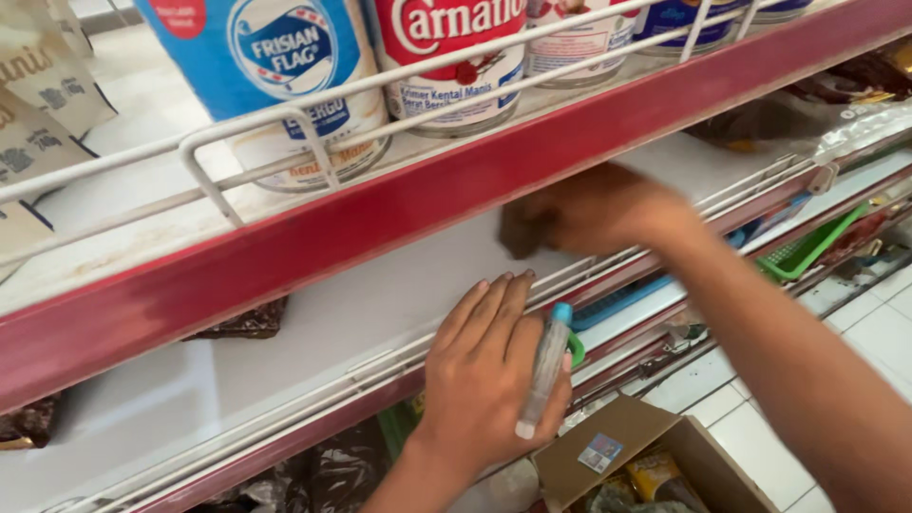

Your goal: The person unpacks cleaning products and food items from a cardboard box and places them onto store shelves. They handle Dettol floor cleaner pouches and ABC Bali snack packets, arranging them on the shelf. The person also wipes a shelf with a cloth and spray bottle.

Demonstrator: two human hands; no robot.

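Wiping of a white store shelf point(313, 323), both hands at its front edge.

Shelf: white, flat, fronted by a white wire rail; above it a red-edged shelf point(380, 214) carrying large cans point(285, 57), their tops cut off by the frame. Right hand point(608, 209): on the white shelf behind the rail, motion-blurred, clenched on a dark brown cloth point(521, 233) pressed against the surface; cloth outline hard to make out. Left hand point(484, 370): resting on the shelf's front rail, fingers flat, thumb pinning a small clear tube point(546, 366) with a blue cap against the palm; something green behind the tube, mostly hidden. Dark packets point(249, 321) at the shelf's back, partly hidden by the red edge. Below the shelf: open cardboard box point(655, 456), contents unclear.
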